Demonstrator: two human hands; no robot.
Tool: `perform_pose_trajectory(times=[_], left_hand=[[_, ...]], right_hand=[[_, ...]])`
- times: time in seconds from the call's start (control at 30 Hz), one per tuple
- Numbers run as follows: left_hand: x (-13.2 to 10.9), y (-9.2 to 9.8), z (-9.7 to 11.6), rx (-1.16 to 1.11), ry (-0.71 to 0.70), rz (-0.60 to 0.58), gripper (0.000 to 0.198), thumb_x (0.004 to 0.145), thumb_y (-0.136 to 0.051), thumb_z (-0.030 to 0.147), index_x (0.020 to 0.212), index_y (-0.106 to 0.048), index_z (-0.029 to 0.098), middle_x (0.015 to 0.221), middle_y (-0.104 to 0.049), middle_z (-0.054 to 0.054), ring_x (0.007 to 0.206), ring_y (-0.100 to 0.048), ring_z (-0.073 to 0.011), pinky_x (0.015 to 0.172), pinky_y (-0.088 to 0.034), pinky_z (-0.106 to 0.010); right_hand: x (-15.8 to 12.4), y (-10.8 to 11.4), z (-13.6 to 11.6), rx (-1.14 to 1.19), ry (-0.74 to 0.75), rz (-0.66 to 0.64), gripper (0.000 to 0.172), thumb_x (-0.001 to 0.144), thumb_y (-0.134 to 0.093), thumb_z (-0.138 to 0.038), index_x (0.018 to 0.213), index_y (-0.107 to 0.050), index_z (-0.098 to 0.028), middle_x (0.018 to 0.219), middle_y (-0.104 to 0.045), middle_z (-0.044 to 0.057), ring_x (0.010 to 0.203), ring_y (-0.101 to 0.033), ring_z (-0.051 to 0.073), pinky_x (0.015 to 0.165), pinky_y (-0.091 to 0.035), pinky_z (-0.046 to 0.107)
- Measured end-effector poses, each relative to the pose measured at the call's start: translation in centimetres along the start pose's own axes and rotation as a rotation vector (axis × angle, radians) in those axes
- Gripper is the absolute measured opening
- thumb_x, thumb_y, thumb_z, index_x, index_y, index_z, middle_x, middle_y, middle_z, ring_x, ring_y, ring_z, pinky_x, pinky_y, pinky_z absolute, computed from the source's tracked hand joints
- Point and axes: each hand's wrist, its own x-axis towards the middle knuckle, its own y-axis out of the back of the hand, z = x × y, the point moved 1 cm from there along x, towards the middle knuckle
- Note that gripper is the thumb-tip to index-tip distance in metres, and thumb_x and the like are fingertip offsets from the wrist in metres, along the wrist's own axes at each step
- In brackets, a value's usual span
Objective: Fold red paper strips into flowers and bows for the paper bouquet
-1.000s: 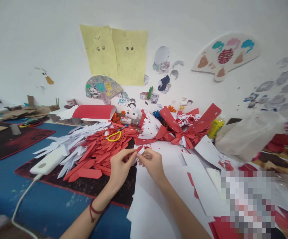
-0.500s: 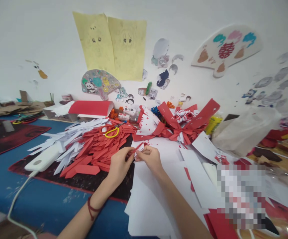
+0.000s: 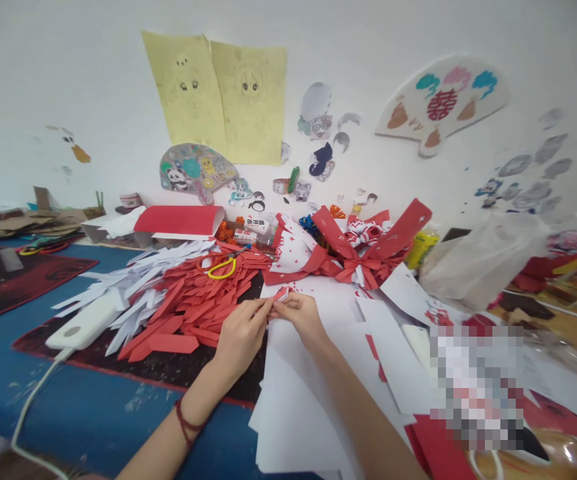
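Between my fingertips is a small folded piece of red and white paper (image 3: 281, 294), mostly hidden by the fingers. My left hand (image 3: 243, 330) pinches its near left side, and a dark red cord circles that wrist. From the other side my right hand (image 3: 301, 320) grips the same piece, with thumb and fingers closed on it. Both hands hover over the edge of a stack of white paper sheets (image 3: 293, 413). Left of them lies a heap of red paper strips (image 3: 188, 300), with white paper strips (image 3: 143, 267) behind and beside it.
Yellow-handled scissors (image 3: 222, 268) rest on the red heap. A white power strip (image 3: 86, 323) with a cable lies at left on the dark mat (image 3: 173, 370). Red and white folded paper pieces (image 3: 368, 257) stand against the wall. A plastic bag (image 3: 483, 260) sits at right.
The left fingers have closed in further over the folded paper, so less of it shows. The hands stay in nearly the same place, and the camera view has shifted slightly.
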Motion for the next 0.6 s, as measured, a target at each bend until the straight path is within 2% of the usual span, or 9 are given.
perform_pose_trajectory(times=[0.13,0.27,0.4,0.53,0.6], left_hand=[[-0.1,0.0,0.0,-0.011,-0.009,-0.028,0.037,0.09,-0.044,0.005,0.122,-0.058,0.014,0.115,-0.065,-0.012,0.102,-0.059,-0.0217,0.089,-0.052,-0.037],[0.3,0.3,0.1,-0.105,0.054,-0.044,0.029,0.09,-0.047,0.011,0.113,-0.064,0.016,0.113,-0.065,-0.011,0.101,-0.059,-0.0223,0.088,-0.051,-0.038],[0.7,0.8,-0.4,-0.328,0.352,0.032,0.021,0.088,-0.057,0.024,0.107,-0.067,0.02,0.107,-0.068,-0.008,0.097,-0.062,-0.0202,0.086,-0.051,-0.035],[0.6,0.5,-0.9,-0.692,0.672,-0.047,0.023,0.08,-0.068,0.038,0.087,-0.071,0.016,0.079,-0.072,-0.004,0.067,-0.064,-0.0153,0.064,-0.052,-0.026],[0.5,0.2,-0.8,-0.857,0.763,-0.057,0.027,0.076,-0.071,0.041,0.081,-0.07,0.014,0.074,-0.071,-0.005,0.064,-0.064,-0.0147,0.061,-0.052,-0.025]], right_hand=[[-0.1,-0.3,-0.3,-0.029,0.044,-0.008,0.031,0.063,-0.082,-0.039,0.066,-0.063,-0.014,0.064,-0.07,0.003,0.065,-0.07,0.017,0.073,-0.058,0.03],[0.1,-0.3,0.1,-0.065,0.075,0.007,0.035,0.063,-0.081,-0.043,0.069,-0.06,-0.016,0.067,-0.07,0.002,0.062,-0.069,0.016,0.067,-0.058,0.03],[0.2,0.0,0.2,-0.158,0.112,-0.025,0.036,0.068,-0.076,-0.048,0.07,-0.061,-0.015,0.06,-0.068,0.003,0.051,-0.065,0.014,0.054,-0.054,0.026],[0.0,-0.2,0.0,-0.252,0.164,-0.021,0.034,0.073,-0.073,-0.047,0.067,-0.059,-0.016,0.054,-0.064,0.001,0.046,-0.06,0.013,0.043,-0.045,0.022],[-0.2,-0.5,0.0,-0.238,0.181,-0.021,0.032,0.075,-0.071,-0.046,0.067,-0.06,-0.016,0.055,-0.063,0.0,0.047,-0.059,0.012,0.045,-0.043,0.021]])
